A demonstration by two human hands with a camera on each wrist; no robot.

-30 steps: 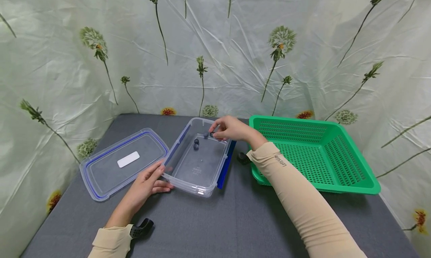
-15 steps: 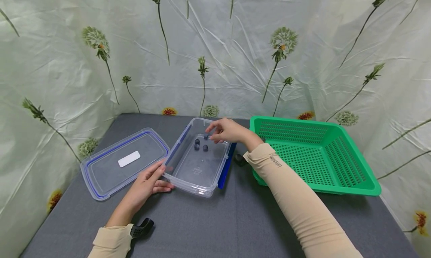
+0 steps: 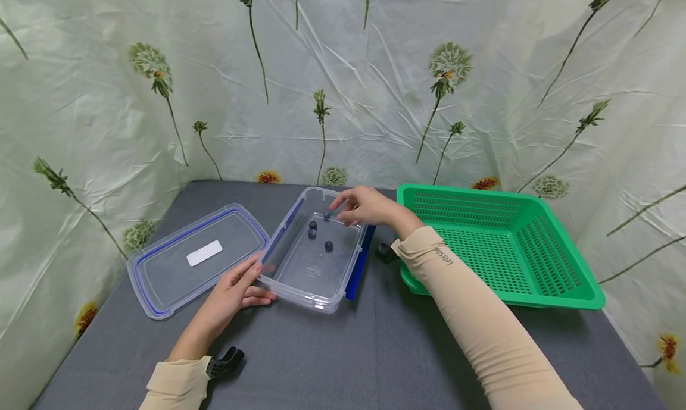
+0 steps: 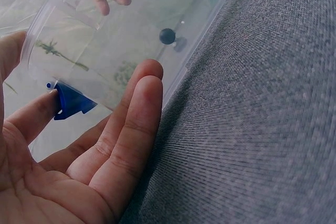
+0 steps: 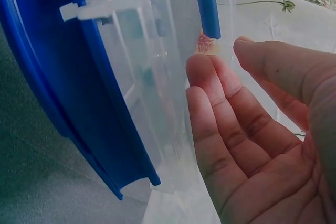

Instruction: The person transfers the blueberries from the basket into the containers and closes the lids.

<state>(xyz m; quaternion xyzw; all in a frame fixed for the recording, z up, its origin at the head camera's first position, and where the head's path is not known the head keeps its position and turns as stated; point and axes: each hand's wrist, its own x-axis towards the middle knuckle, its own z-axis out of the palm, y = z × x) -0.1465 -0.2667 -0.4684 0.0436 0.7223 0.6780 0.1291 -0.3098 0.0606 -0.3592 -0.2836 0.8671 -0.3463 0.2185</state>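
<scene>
A clear plastic food box with blue side latches stands lidless on the grey cloth. Several blueberries lie on its floor, mostly toward the far end. At the near left corner my left hand grips the box, thumb at the rim and fingers along the outer wall. One finger reaches a blue latch in the left wrist view. My right hand hovers over the far right part of the box. Its thumb and fingers are apart with nothing between them, as the right wrist view shows.
The clear lid with a blue seal and a white label lies left of the box. To the right stands a green perforated basket, partly behind my right forearm. A patterned curtain hangs behind the table.
My right hand has let go of a blueberry, which dropped into the box and rolled toward the near side. My left hand has kept its place on the corner.
</scene>
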